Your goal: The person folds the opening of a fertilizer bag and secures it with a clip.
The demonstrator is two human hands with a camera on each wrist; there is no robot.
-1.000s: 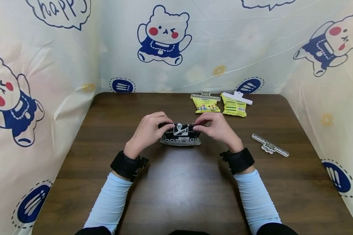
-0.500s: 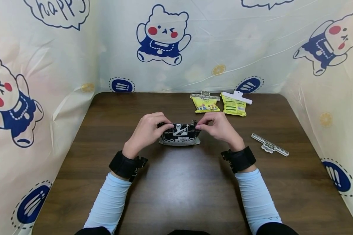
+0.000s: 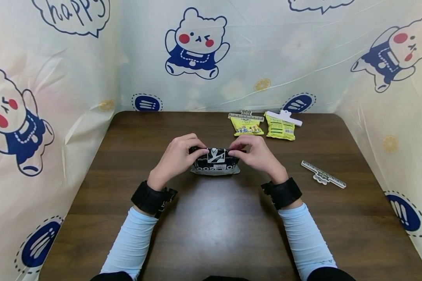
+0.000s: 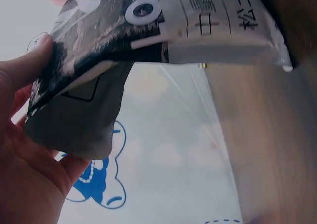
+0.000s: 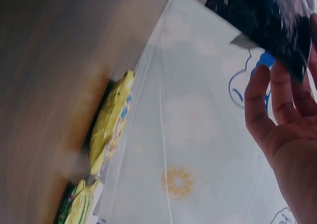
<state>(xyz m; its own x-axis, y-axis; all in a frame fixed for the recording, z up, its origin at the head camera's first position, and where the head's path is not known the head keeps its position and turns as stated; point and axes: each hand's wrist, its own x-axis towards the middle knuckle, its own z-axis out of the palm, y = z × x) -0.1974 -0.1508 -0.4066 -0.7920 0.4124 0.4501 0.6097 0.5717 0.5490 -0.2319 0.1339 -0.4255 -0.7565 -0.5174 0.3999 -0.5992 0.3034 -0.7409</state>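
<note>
A black and grey bag with white lettering stands upright mid-table, its top folded over. The left hand pinches the top left corner between thumb and fingers. At the top right, the right hand pinches the same edge, its thumb on the near side. In the left wrist view, a grey folded flap hangs behind the bag's black top, with fingers behind it. The right wrist view shows the bag's dark corner against the right hand's fingers.
Two yellow snack packets lie at the back, one under a silvery clip, the other under a white clip. A loose ruler-like clip lies on the right. Patterned curtains border the table.
The right hand shifts slightly right along the bag's top edge, then back left, closer to the left hand. A bit of bag sticking up beside its fingers no longer shows. The left hand stays.
</note>
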